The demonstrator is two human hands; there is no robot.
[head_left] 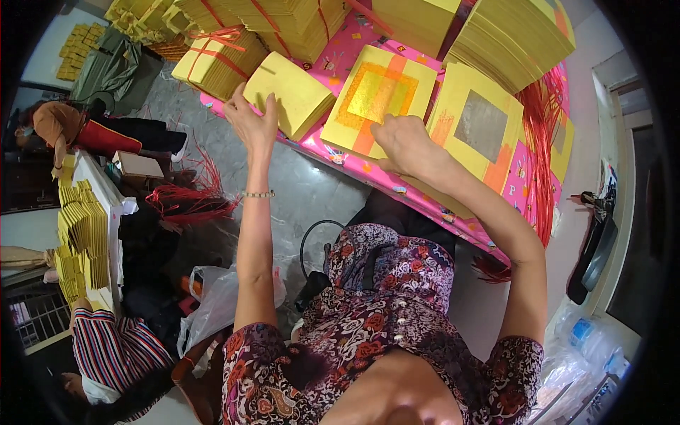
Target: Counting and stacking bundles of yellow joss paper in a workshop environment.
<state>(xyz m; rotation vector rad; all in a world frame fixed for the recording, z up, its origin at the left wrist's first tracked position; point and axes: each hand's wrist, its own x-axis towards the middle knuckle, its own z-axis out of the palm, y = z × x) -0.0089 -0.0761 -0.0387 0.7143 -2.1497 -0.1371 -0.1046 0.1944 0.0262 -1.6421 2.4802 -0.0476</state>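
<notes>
My left hand (253, 122) is at the near left edge of a plain yellow paper stack (289, 92), its thumb and fingers apart and touching the stack. Just right of that lies another yellow paper stack (350, 80), its top sheet bearing a gold square in an orange frame and an orange band. Over the near part of this stack is my right hand (411, 145), fingers curled in. Whatever may be between those fingers is hidden. To its right sits a yellow stack with a silver-grey square (483, 126).
A pink patterned cloth (340, 170) covers the table. Tied yellow bundles (219, 60) and tall stacks (510, 42) stand behind. Red strands (542, 156) hang at the right. At far left, people work by a white table (95, 191) with yellow paper. A plastic bag (219, 304) is below left.
</notes>
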